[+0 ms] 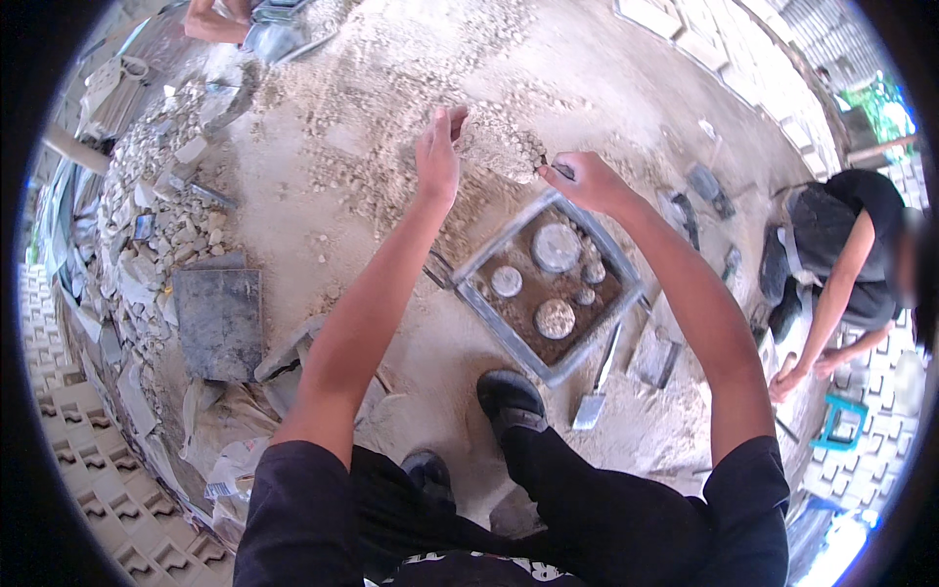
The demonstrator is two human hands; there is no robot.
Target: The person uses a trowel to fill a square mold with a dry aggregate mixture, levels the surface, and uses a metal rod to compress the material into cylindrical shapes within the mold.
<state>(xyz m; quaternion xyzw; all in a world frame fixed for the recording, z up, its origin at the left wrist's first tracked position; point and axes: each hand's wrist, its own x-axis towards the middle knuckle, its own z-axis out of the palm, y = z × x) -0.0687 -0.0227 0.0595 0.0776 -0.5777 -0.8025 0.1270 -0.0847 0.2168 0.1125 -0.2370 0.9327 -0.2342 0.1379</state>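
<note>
Black shoes [511,396] stand nearest, before the square grey mould [551,286]. Right hand [584,180] pinches closed on a small dark tool above the mould's far corner. Left hand [438,153] is open over the gravel heap [504,147], just beyond the mould. Sandy ground [391,78] lies all around.

Both hands are up over the sandy ground beyond the square grey mould tray [626,290] — left hand [437,152] spread, right hand [584,181] pinched at the tray's far corner. Between them sits a heap of pale gravel [504,147]. Open sand lies wide to the left, until the flat dark stone slab [219,321] and the rubble bank [147,225]. Right of the tray, a metal trowel [597,386] and a crouching person in black [846,264] crowd the way.
</note>
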